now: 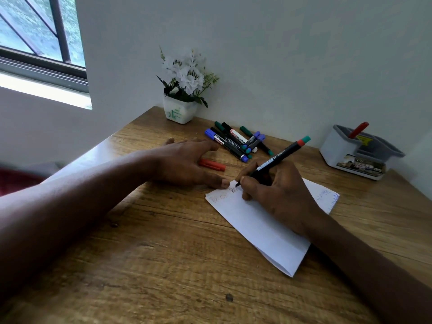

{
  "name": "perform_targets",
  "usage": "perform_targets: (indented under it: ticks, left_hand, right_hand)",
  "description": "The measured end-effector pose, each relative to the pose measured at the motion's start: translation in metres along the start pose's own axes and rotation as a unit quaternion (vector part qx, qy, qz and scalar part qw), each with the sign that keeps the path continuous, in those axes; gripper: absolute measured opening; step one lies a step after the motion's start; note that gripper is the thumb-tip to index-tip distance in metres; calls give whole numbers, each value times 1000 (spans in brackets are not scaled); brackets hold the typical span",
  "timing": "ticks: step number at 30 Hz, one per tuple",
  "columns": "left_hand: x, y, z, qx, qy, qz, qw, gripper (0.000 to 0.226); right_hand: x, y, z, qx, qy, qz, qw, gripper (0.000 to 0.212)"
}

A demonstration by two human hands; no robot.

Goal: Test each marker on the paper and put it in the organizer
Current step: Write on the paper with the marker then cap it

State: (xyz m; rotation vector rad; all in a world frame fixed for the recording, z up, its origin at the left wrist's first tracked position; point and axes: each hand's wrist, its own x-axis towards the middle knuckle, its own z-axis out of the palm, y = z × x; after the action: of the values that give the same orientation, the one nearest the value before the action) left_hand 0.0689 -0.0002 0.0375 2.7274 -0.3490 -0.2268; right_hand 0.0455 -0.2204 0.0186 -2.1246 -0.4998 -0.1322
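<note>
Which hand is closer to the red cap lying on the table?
Left. The left hand rests flat beside the red cap, almost touching it; the right hand writes on the paper, farther away.

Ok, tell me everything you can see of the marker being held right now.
The marker is slim with a black barrel carrying pale print too small to read. Its rear end has a red band and a teal tip, pointing up and away to the right. It is uncapped and tilted, its dark tip touching the white paper near the top left corner. The right hand grips it low in a writing hold; nothing else touches it.
</note>
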Motion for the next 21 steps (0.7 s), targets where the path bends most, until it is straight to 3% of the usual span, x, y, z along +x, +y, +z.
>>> perform_targets:
  ticks: [3,21]
  left_hand:
    - [1,-1,1,-2,1,2,1000,100]
    - [7,-6,2,6,1,2,1000,106]
  right_hand:
    - [0,0,0,4,16,16,1000,15]
    - [1,-1,2,-12,48,49,998,15]
